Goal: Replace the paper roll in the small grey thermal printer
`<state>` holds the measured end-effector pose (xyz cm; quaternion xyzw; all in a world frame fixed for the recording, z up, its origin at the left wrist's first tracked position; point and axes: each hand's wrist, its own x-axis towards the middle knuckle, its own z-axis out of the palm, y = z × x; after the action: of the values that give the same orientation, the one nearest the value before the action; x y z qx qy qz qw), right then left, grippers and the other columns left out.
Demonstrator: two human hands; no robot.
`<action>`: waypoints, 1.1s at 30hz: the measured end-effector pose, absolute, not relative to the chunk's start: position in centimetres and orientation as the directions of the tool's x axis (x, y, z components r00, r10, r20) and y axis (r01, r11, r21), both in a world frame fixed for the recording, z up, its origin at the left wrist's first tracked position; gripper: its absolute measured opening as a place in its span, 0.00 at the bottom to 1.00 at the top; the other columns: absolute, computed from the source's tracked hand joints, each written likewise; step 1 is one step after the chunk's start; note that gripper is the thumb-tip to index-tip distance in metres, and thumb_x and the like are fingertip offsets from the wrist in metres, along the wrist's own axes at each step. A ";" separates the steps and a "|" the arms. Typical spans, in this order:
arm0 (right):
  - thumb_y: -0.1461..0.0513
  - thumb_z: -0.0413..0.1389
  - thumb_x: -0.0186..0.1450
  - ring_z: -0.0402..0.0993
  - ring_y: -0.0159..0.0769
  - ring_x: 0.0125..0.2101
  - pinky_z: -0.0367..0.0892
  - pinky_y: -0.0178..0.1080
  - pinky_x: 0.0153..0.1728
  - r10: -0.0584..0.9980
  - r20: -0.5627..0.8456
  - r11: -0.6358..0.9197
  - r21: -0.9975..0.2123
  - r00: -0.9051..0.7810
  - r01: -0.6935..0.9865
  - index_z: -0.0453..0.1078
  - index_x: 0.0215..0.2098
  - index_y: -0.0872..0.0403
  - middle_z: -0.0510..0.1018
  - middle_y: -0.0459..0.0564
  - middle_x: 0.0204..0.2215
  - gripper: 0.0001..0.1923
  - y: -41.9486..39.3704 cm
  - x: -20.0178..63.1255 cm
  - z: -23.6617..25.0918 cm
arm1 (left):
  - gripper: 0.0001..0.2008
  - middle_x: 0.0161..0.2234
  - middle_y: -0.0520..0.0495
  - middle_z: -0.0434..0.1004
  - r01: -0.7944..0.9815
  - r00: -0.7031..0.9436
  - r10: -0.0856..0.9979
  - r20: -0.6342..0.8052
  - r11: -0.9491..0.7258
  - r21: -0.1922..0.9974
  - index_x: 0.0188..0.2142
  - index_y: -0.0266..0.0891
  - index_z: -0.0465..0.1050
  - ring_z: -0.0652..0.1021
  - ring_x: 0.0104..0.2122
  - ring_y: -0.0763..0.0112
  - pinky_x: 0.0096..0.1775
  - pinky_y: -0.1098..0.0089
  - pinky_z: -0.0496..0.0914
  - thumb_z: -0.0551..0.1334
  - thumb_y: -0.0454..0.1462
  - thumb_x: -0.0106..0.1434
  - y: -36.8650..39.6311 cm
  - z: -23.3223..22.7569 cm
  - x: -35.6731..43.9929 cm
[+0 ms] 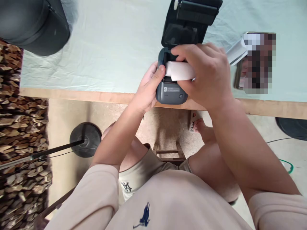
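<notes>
A dark grey label printer sits near the table's front edge, its black lid swung up and back. My left hand is wrapped round the printer's left side, the thumb at the rim of the paper bay. In my right hand is a white paper roll, gripped at its right end. The roll lies over the printer's bay, across it from left to right; whether it rests on the bottom cannot be seen. A power button and a small label show on the printer's front.
A phone, partly blurred out, lies right of my right hand with a white strip-like object by it. A black container stands at the table's left. Stacked firewood and a round stand base are below left.
</notes>
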<state>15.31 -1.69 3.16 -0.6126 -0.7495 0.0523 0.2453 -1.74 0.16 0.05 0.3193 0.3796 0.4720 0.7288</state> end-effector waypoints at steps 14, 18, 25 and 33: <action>0.52 0.54 0.72 0.80 0.50 0.64 0.80 0.54 0.56 0.775 0.617 0.479 -0.716 0.139 0.509 0.65 0.63 0.36 0.80 0.51 0.64 0.22 -0.8 17.5 -0.6 | 0.28 0.53 0.47 0.91 -0.335 0.346 0.897 -0.275 0.392 0.857 0.58 0.47 0.82 0.81 0.76 0.41 0.76 0.46 0.77 0.78 0.31 0.58 0.4 -0.8 -3.4; 0.55 0.51 0.75 0.82 0.49 0.62 0.80 0.54 0.59 0.852 0.482 0.399 -0.850 0.204 0.343 0.58 0.66 0.38 0.84 0.53 0.57 0.22 0.1 17.5 -0.2 | 0.34 0.49 0.49 0.92 -0.272 0.342 0.890 -0.302 0.402 0.874 0.60 0.48 0.82 0.83 0.74 0.41 0.73 0.49 0.81 0.82 0.33 0.54 0.3 -0.8 -3.8; 0.42 0.69 0.67 0.86 0.42 0.45 0.80 0.44 0.40 0.974 0.225 0.224 -0.971 0.010 0.084 0.63 0.68 0.37 0.84 0.49 0.58 0.36 -0.7 15.3 -1.6 | 0.23 0.54 0.44 0.94 -0.416 0.409 0.905 -0.113 0.295 0.860 0.52 0.50 0.85 0.80 0.76 0.37 0.72 0.51 0.81 0.80 0.56 0.65 0.6 -1.8 -3.9; 0.41 0.79 0.58 0.83 0.40 0.36 0.77 0.44 0.32 0.999 0.008 0.007 -0.999 -0.035 -0.039 0.64 0.70 0.32 0.86 0.45 0.53 0.49 -0.5 15.5 -2.7 | 0.16 0.56 0.47 0.95 -0.363 0.369 0.918 -0.147 0.287 0.887 0.53 0.54 0.86 0.60 0.89 0.41 0.83 0.47 0.67 0.76 0.52 0.70 0.6 -1.9 -3.8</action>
<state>15.54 -0.47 -2.74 -0.4793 -0.5007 0.5166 0.5027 -3.81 0.63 -1.86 0.4008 0.3464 0.4424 0.7237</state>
